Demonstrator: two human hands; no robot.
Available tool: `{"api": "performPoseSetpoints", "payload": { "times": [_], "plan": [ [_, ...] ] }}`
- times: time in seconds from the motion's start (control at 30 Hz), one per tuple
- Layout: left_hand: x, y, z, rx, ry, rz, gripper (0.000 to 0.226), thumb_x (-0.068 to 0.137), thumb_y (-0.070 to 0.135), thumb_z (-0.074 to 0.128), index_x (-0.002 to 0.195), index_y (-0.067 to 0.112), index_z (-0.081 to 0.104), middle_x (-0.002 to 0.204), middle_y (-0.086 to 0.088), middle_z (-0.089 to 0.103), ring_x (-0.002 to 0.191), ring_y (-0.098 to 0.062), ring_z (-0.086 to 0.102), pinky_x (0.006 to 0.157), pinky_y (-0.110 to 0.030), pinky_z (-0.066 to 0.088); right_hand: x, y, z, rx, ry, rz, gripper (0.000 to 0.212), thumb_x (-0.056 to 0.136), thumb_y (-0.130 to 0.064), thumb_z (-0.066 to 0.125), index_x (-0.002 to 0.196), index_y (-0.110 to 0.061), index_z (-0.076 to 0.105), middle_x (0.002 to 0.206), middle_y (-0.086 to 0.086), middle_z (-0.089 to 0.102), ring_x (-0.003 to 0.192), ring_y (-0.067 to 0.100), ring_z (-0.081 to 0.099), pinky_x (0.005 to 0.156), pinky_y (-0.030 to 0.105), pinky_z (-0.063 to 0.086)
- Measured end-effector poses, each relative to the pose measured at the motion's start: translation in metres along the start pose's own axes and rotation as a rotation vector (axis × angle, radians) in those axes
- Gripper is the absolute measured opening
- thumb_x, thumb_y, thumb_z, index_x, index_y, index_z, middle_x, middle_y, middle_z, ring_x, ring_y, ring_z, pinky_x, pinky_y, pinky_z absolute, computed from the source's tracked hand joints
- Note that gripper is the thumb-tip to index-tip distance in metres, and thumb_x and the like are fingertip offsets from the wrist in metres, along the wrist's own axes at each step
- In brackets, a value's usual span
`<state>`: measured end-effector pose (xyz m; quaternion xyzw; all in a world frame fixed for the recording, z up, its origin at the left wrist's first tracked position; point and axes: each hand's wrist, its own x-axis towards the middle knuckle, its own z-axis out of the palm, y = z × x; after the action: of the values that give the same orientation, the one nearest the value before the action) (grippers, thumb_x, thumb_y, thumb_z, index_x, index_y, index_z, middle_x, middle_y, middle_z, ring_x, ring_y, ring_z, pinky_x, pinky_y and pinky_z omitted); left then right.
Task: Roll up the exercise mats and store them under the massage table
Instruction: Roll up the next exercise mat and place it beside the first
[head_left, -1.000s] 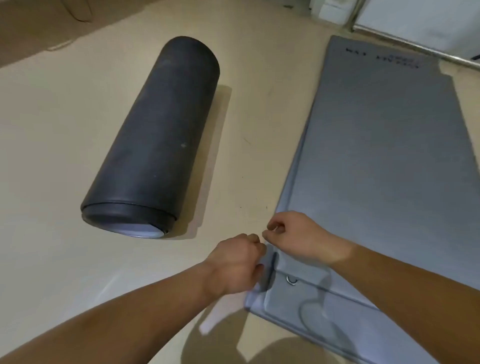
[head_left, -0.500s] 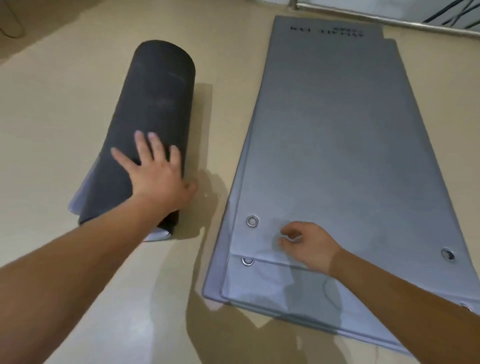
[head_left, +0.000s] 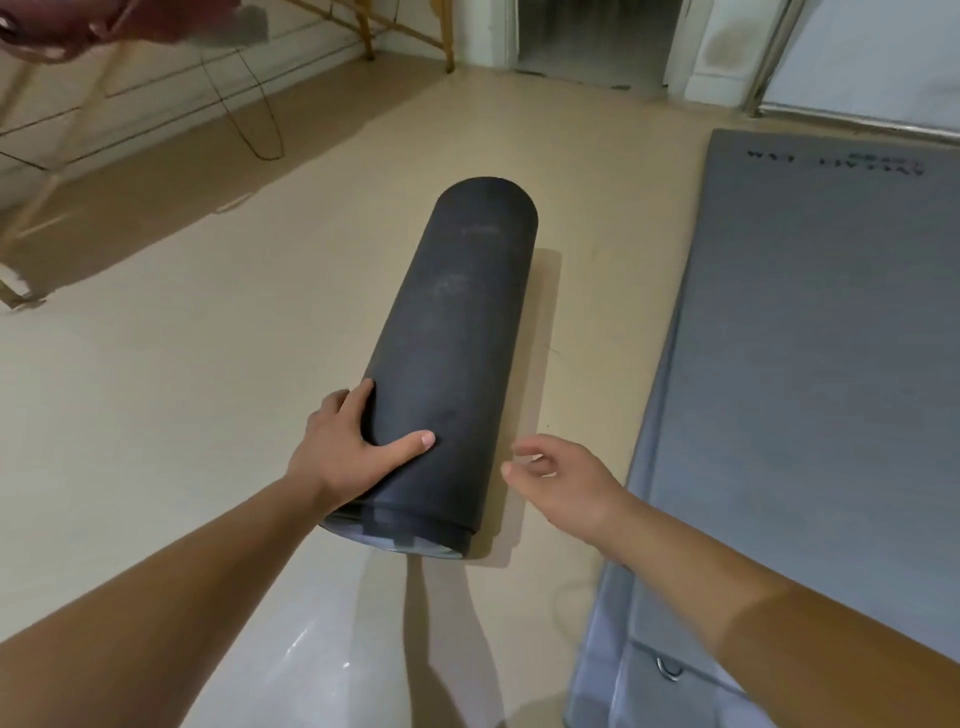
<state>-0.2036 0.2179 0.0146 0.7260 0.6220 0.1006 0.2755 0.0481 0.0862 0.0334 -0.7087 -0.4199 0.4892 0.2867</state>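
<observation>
A rolled-up black mat lies on the beige floor, its long axis pointing away from me. My left hand grips its near left side, thumb across the top and fingers round the far side. My right hand hovers just to the right of the roll's near end, fingers loosely spread and holding nothing. Flat grey mats lie stacked on the floor at the right, with a metal eyelet at a near corner. The massage table stands at the far left on wooden legs braced by cables.
A doorway opens at the back. A metal rail runs along the wall base behind the grey mats. Open floor lies between the roll and the massage table.
My left hand went from lying flat on the black roll to gripping its side. My right hand left the grey mats and came over beside the roll. The view lifted toward the massage table.
</observation>
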Motion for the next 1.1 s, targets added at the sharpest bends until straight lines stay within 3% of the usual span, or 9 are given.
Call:
{"api": "performPoseSetpoints", "payload": {
  "times": [0.1, 0.27, 0.6, 0.7, 0.77, 0.87, 0.93, 1.0, 1.1],
  "plan": [
    [0.011, -0.03, -0.01, -0.124, -0.071, -0.058, 0.119, 0.059, 0.1, 0.066, 0.16, 0.048, 0.029, 0.148, 0.003, 0.047, 0.137, -0.025, 0.051, 0.112, -0.053, 0.049, 0.03, -0.033, 0.048, -0.038, -0.028, 0.019, 0.061, 0.099, -0.052, 0.067, 0.154, -0.031, 0.049, 0.147, -0.005, 0.059, 0.133, 0.014, 0.057, 0.109, 0.03, 0.046],
    [0.022, -0.047, -0.022, -0.209, -0.148, -0.066, 0.124, 0.06, 0.095, 0.07, 0.163, 0.042, 0.027, 0.153, 0.007, 0.04, 0.14, -0.019, 0.047, 0.116, -0.045, 0.046, 0.057, -0.077, 0.087, 0.049, 0.099, 0.082, 0.123, 0.077, -0.067, 0.084, 0.167, -0.042, 0.005, 0.17, -0.01, 0.023, 0.148, 0.021, 0.042, 0.112, 0.037, 0.043],
    [0.051, -0.13, -0.043, -0.65, -0.311, -0.162, 0.108, 0.067, 0.068, 0.09, 0.158, 0.047, 0.035, 0.156, 0.017, 0.041, 0.135, -0.012, 0.053, 0.108, -0.033, 0.053, 0.089, -0.117, 0.115, -0.328, 0.031, 0.07, 0.082, 0.092, -0.068, 0.067, 0.158, -0.065, 0.019, 0.152, -0.004, 0.02, 0.144, 0.024, 0.037, 0.116, 0.032, 0.04],
    [0.055, -0.146, -0.051, -0.77, -0.36, -0.196, 0.093, 0.073, 0.062, 0.089, 0.151, 0.059, 0.038, 0.15, 0.024, 0.049, 0.125, -0.004, 0.062, 0.092, -0.02, 0.057, 0.095, -0.119, 0.115, -0.371, -0.002, 0.005, 0.073, 0.097, -0.06, 0.065, 0.158, -0.064, 0.025, 0.147, -0.006, 0.023, 0.139, 0.021, 0.042, 0.111, 0.026, 0.039],
    [0.058, -0.154, -0.058, -0.801, -0.358, -0.213, 0.1, 0.063, 0.072, 0.089, 0.15, 0.06, 0.042, 0.149, 0.025, 0.052, 0.129, -0.004, 0.061, 0.099, -0.025, 0.055, 0.098, -0.113, 0.112, -0.286, 0.027, 0.0, 0.079, 0.096, -0.056, 0.071, 0.16, -0.059, 0.025, 0.146, -0.008, 0.027, 0.139, 0.019, 0.044, 0.106, 0.021, 0.038],
    [0.058, -0.157, -0.073, -0.7, -0.295, -0.25, 0.098, 0.07, 0.07, 0.087, 0.155, 0.051, 0.043, 0.155, 0.019, 0.047, 0.145, -0.012, 0.045, 0.117, -0.041, 0.044, 0.099, -0.107, 0.112, -0.024, -0.015, 0.212, 0.105, 0.082, -0.067, 0.08, 0.162, -0.058, 0.013, 0.162, -0.009, 0.03, 0.147, 0.025, 0.043, 0.115, 0.043, 0.042],
    [0.056, -0.15, -0.085, -0.547, -0.153, -0.217, 0.087, 0.083, 0.057, 0.084, 0.158, 0.041, 0.043, 0.157, 0.016, 0.045, 0.147, -0.013, 0.042, 0.116, -0.04, 0.042, 0.1, -0.111, 0.124, 0.13, -0.106, 0.328, 0.103, 0.076, -0.075, 0.08, 0.158, -0.062, 0.018, 0.16, -0.014, 0.043, 0.145, 0.03, 0.048, 0.113, 0.061, 0.047],
    [0.053, -0.135, -0.095, -0.379, 0.013, -0.082, 0.079, 0.084, 0.054, 0.08, 0.154, 0.035, 0.047, 0.155, 0.016, 0.047, 0.143, -0.009, 0.046, 0.115, -0.038, 0.043, 0.104, -0.115, 0.142, 0.172, -0.073, 0.307, 0.11, 0.067, -0.085, 0.079, 0.155, -0.064, 0.017, 0.156, -0.016, 0.049, 0.138, 0.028, 0.055, 0.108, 0.063, 0.052],
    [0.042, -0.11, -0.092, -0.267, -0.035, 0.049, 0.096, 0.073, 0.075, 0.075, 0.154, 0.031, 0.047, 0.155, 0.015, 0.045, 0.139, -0.006, 0.047, 0.116, -0.037, 0.043, 0.113, -0.123, 0.167, 0.105, 0.071, 0.296, 0.12, 0.063, -0.09, 0.075, 0.16, -0.06, 0.01, 0.16, -0.005, 0.039, 0.135, 0.031, 0.055, 0.106, 0.053, 0.055]
  ]
}}
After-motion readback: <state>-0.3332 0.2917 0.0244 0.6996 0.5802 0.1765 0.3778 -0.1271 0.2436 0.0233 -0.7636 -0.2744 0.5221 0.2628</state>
